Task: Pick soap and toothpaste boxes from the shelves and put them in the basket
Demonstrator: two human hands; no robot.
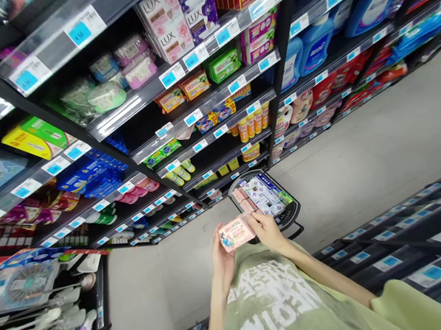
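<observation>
Both my hands hold a small pink soap box [237,232] in front of my chest. My left hand [221,258] grips its left end, fingers curled round the edge. My right hand [267,230] grips the right end in the same way. Just beyond the box, a black shopping basket [290,213] stands on the floor, filled with several similar pink and pale boxes. I wear a pale green printed T-shirt.
Black store shelves [209,101] with soap boxes, bottles and blue price tags rise ahead and to the left. Brushes and utensils [40,327] hang at the lower left. Another shelf unit [430,242] runs along the right. A grey floor aisle [371,149] lies between.
</observation>
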